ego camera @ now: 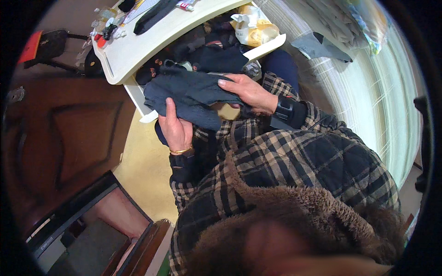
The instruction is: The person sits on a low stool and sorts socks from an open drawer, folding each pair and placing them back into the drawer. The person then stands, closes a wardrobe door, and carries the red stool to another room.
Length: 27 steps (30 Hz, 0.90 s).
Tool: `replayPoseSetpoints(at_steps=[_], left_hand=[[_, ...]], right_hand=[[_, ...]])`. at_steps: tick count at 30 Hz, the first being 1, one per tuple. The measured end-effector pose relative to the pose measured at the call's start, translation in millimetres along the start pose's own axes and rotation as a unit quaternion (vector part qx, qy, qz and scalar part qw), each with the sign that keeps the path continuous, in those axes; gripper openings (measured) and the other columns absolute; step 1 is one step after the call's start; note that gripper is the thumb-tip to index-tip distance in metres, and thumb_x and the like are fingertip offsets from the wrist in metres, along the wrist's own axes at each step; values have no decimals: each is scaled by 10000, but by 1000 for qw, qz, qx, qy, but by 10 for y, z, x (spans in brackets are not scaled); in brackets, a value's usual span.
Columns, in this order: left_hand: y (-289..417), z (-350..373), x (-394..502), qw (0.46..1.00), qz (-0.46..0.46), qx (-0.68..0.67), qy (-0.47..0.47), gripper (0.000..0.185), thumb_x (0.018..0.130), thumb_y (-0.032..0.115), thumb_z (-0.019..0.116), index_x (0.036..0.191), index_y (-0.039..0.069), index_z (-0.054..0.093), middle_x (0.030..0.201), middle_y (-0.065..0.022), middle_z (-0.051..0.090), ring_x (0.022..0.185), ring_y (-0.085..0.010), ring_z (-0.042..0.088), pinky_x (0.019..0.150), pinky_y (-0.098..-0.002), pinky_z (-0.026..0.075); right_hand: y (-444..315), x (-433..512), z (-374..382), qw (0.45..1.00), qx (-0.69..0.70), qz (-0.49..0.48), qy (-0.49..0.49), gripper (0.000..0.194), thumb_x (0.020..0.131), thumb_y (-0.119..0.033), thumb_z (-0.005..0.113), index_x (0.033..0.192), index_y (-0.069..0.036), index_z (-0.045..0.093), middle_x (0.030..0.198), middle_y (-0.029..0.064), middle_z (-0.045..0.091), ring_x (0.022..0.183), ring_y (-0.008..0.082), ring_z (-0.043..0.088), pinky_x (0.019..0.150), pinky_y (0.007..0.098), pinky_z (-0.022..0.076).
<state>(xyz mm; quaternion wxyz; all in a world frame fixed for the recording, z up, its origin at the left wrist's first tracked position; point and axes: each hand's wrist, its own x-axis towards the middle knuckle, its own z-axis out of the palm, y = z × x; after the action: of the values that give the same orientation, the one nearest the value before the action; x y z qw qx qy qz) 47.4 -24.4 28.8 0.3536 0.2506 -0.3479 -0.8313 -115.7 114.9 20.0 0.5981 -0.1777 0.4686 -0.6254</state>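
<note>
A dark grey-blue cloth garment (186, 89), perhaps a sock, stretches between my two hands. My left hand (176, 127) holds its near left end, thumb on top. Gripping its right end between thumb and fingers is my right hand (247, 91). Beneath and beyond the cloth, an open white drawer (133, 93) holds dark clothing (221, 57) and a yellow-and-white plastic package (255, 29) at its far right.
The white tabletop (152, 45) above the drawer bears a long dark sock (153, 17), a tube (185, 6) and small bottles (105, 13). A grey sock (321, 48) lies on the striped bedding (376, 103) to the right. A brown wooden panel (83, 138) stands at left.
</note>
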Motion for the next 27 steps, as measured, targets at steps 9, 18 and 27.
replayPoseSetpoints(at_steps=[9,18,27], left_hand=[[159,-111,-55,982,-84,-148,-85,527,997,319,342,1445,44,298,1455,-126,384,1322,-331,386,1105,-488,293],[116,15,-221,996,-9,59,-60,370,999,145,462,1330,-21,439,1311,-109,519,1173,-227,513,1036,-382,386],[53,44,-259,987,98,126,6,338,977,145,539,1243,-64,537,1187,-111,606,1017,-180,589,894,-307,480]], right_hand=[[-59,-186,-139,905,-353,-236,38,463,876,-165,638,1311,-52,523,1307,139,514,1215,247,499,999,332,421],[129,96,14,893,-382,-189,-143,315,875,-299,663,1018,-18,648,1217,163,563,1091,288,553,944,368,430],[110,7,-138,906,-383,-64,-167,247,893,-250,637,949,-10,649,1046,93,634,917,192,586,849,327,454]])
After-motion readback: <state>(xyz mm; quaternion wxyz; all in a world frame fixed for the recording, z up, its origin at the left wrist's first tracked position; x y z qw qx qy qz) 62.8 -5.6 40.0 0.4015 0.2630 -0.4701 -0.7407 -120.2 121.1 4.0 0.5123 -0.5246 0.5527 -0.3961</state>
